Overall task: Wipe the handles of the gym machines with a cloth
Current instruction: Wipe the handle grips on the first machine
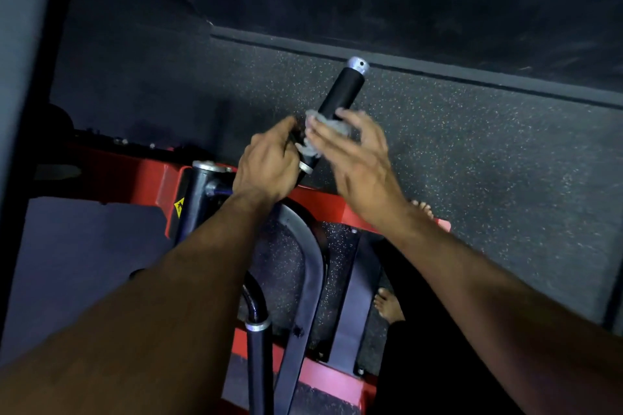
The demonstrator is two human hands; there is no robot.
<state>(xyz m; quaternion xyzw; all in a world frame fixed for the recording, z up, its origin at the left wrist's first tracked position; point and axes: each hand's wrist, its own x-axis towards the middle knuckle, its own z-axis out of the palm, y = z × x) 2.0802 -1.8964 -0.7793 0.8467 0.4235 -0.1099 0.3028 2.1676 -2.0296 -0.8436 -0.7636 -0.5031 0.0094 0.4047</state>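
Note:
A black machine handle [339,94] with a silver end cap points up and to the right in the middle of the view. My left hand [269,162] grips the lower part of this handle with curled fingers. A small grey cloth [332,126] is wrapped on the handle just above that hand. My right hand [354,152] lies over the cloth with its fingers fairly straight, pressing the cloth against the handle. The handle's lower end is hidden behind both hands.
The red and black machine frame [161,185] runs below the hands, with a curved dark bar [310,256] and a second black handle [258,347] near the bottom. A grey pad [23,61] stands at the left. Bare feet [389,305] rest on speckled rubber flooring [488,162].

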